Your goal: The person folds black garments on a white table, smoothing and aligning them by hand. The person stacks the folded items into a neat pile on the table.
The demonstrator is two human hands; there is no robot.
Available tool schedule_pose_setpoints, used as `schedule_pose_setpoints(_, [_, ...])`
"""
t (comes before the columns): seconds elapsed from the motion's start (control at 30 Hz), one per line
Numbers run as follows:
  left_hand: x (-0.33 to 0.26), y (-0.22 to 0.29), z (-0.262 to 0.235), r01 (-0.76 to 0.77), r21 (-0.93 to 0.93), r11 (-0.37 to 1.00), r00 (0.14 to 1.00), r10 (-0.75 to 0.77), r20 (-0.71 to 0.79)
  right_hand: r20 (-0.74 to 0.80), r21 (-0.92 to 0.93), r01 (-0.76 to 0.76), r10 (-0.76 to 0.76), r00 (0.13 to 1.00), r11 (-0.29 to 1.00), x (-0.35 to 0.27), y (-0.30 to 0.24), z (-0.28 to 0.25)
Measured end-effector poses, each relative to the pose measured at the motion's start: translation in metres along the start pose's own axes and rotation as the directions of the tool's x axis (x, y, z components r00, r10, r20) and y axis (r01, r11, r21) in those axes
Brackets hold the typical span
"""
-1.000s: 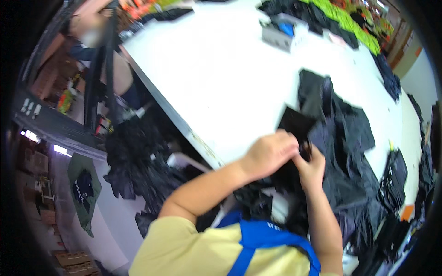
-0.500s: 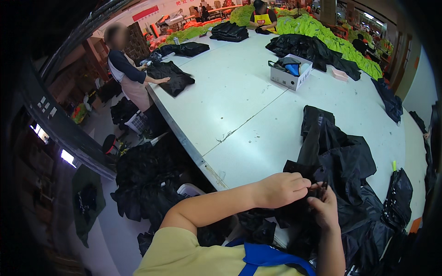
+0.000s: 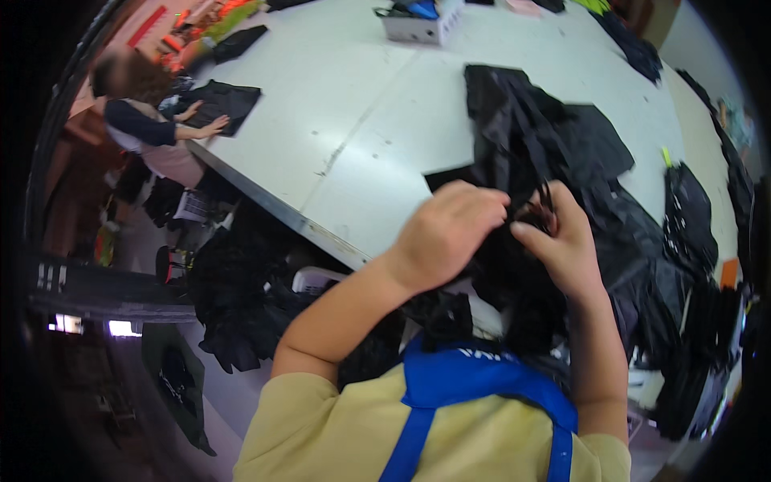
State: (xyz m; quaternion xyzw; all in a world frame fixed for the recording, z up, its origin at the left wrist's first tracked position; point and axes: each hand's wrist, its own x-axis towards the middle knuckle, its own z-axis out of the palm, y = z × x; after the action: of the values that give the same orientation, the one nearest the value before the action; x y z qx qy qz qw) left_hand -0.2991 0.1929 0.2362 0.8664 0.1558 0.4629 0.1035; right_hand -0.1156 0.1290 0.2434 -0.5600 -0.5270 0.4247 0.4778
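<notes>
Presently the left hand and right hand both pinch closed on a black garment at the near edge of the white table, handling apparently mid-way, with more dark pieces piled right

A garment workshop — long white cutting table; heaps of black garments; a co-worker folding.
</notes>
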Motion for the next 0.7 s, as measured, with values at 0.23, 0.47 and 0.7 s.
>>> schedule_pose_setpoints(0.23, [0.007,0.007,0.005,0.072,-0.062,0.995,0.997,-0.072,0.007,-0.030,-0.017,-0.069,0.069,0.997,0.997,-0.004,-0.006,-0.003])
schedule_pose_setpoints(0.47, [0.010,0.010,0.003,0.069,-0.057,0.996,0.997,-0.067,0.027,-0.046,-0.023,-0.038,0.037,0.998,0.999,-0.008,-0.008,-0.007])
schedule_pose_setpoints(0.7, [0.013,0.013,0.000,-0.100,-0.048,0.994,0.975,0.107,0.193,-0.100,-0.185,-0.010,-0.009,0.995,0.983,-0.010,-0.010,-0.008])
